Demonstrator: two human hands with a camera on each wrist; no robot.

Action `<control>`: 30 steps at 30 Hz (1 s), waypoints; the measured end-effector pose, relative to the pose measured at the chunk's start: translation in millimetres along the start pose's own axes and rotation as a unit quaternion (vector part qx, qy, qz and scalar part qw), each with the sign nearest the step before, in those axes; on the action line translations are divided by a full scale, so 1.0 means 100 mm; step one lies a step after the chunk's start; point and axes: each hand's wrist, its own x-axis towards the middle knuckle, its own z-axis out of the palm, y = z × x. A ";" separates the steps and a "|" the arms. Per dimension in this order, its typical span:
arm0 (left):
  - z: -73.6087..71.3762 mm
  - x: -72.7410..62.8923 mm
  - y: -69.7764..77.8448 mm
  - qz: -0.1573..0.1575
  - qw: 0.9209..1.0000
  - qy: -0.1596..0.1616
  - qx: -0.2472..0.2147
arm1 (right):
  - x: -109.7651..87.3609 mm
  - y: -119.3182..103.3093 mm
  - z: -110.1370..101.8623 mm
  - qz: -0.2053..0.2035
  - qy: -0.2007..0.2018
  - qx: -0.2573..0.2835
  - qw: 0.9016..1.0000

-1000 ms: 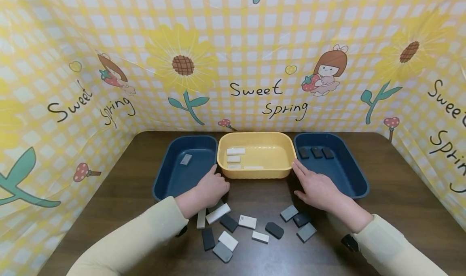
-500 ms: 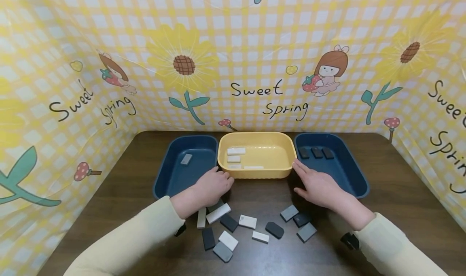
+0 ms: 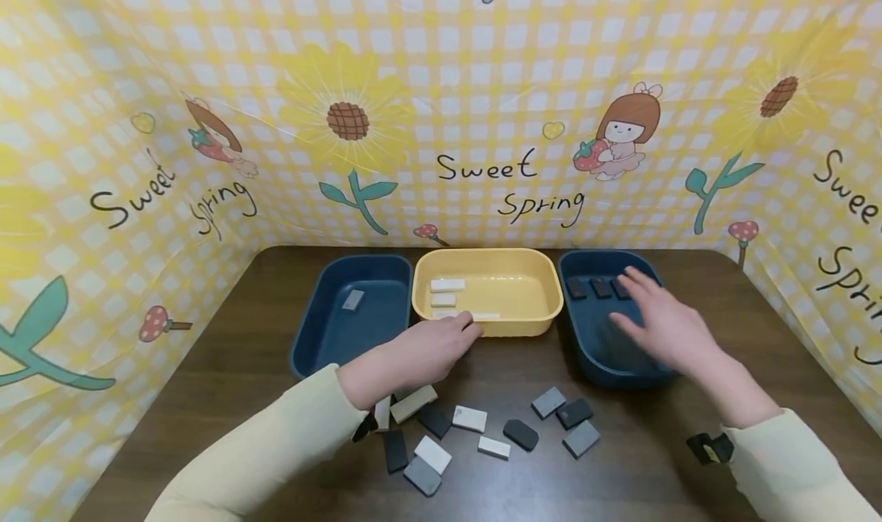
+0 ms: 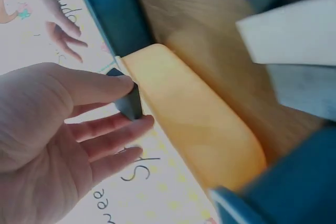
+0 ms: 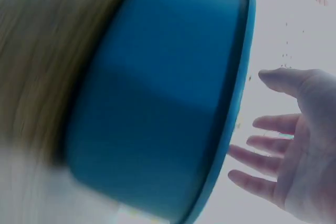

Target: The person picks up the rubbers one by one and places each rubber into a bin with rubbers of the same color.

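Nearest the person, short of both hands, loose blocks [image 3: 432,455] in white, grey and black lie on the table, most by the left forearm, a trio farther right.

Beyond them, the left hand [image 3: 430,347] has moved rightward from the left tray's [image 3: 400,262] near side to the yellow tray's [image 3: 524,327] front wall. Its thumb and fingertips pinch a block [image 4: 128,104], dark, flat and straight-edged; whether that touches the wall is unclear.

The right hand [image 3: 668,331] has lifted off the yellow tray's corner to above the right tray [image 3: 613,376], fingers spread, thumb wide, holding nothing; rim contact cannot be told. Beneath it, this tray's near end has come closer to the person. I judge the left hand's block in transit, not yet placed.

Past the left fingertips sit white blocks [image 3: 448,285]; left of that hand, a grey one [image 3: 354,300]; beside the right fingertips, three black ones [image 3: 600,287]. A checked cloth [image 3: 482,109] hangs behind.
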 end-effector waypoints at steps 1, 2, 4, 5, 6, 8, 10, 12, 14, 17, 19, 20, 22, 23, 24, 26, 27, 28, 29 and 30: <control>-0.03 0.04 0.01 0.004 1.000 0.002 -0.012 | -0.01 0.07 -0.03 0.017 0.003 -0.002 1.000; -0.06 0.08 0.02 0.005 1.000 0.002 -0.023 | -0.02 0.15 -0.06 0.037 0.002 -0.004 0.999; -0.10 0.16 0.03 0.011 0.999 0.005 -0.039 | -0.04 0.29 -0.10 0.078 -0.011 -0.007 0.997; -0.11 0.20 0.04 0.015 0.999 0.008 -0.046 | -0.04 0.35 -0.11 0.099 -0.023 -0.008 0.995; -0.13 0.24 0.04 0.018 0.999 0.011 -0.050 | -0.05 0.41 -0.12 0.118 -0.038 -0.010 0.992; -0.15 0.32 0.04 0.020 0.998 0.019 -0.059 | -0.06 0.51 -0.11 0.149 -0.071 -0.014 0.986; -0.16 0.39 0.03 0.022 0.997 0.028 -0.067 | -0.06 0.57 -0.08 0.171 -0.102 -0.018 0.980; -0.18 0.46 0.03 0.021 0.996 0.034 -0.076 | -0.06 0.62 -0.05 0.182 -0.126 -0.022 0.975; -0.20 0.53 0.03 0.021 0.995 0.038 -0.085 | -0.06 0.64 0.00 0.184 -0.134 -0.027 0.973; -0.21 0.65 0.03 0.022 0.994 0.043 -0.096 | -0.06 0.65 0.07 0.186 -0.126 -0.029 0.974; -0.23 0.72 0.03 0.022 0.994 0.043 -0.101 | -0.06 0.65 0.10 0.189 -0.114 -0.026 0.975; -0.23 0.77 0.03 0.021 0.993 0.042 -0.104 | -0.06 0.64 0.11 0.191 -0.109 -0.025 0.975; -0.24 0.87 0.03 0.019 0.993 0.038 -0.108 | -0.06 0.62 0.13 0.195 -0.105 -0.024 0.975; -0.24 0.93 0.04 0.018 0.993 0.035 -0.111 | -0.05 0.62 0.13 0.197 -0.104 -0.025 0.975; -0.24 0.99 0.04 0.016 0.993 0.031 -0.116 | -0.05 0.61 0.14 0.198 -0.103 -0.026 0.974; -0.24 1.14 0.06 0.010 0.992 0.023 -0.127 | -0.05 0.61 0.14 0.200 -0.098 -0.032 0.974; -0.24 1.22 0.08 0.006 0.991 0.018 -0.136 | -0.05 0.61 0.15 0.202 -0.097 -0.034 0.974; -0.23 1.30 0.10 0.000 0.989 0.012 -0.145 | -0.06 0.61 0.15 0.204 -0.095 -0.035 0.974; -0.22 1.39 0.12 -0.005 0.988 0.006 -0.152 | -0.06 0.62 0.16 0.206 -0.094 -0.036 0.973; -0.21 1.48 0.15 -0.008 0.987 0.001 -0.158 | -0.06 0.62 0.16 0.207 -0.093 -0.036 0.973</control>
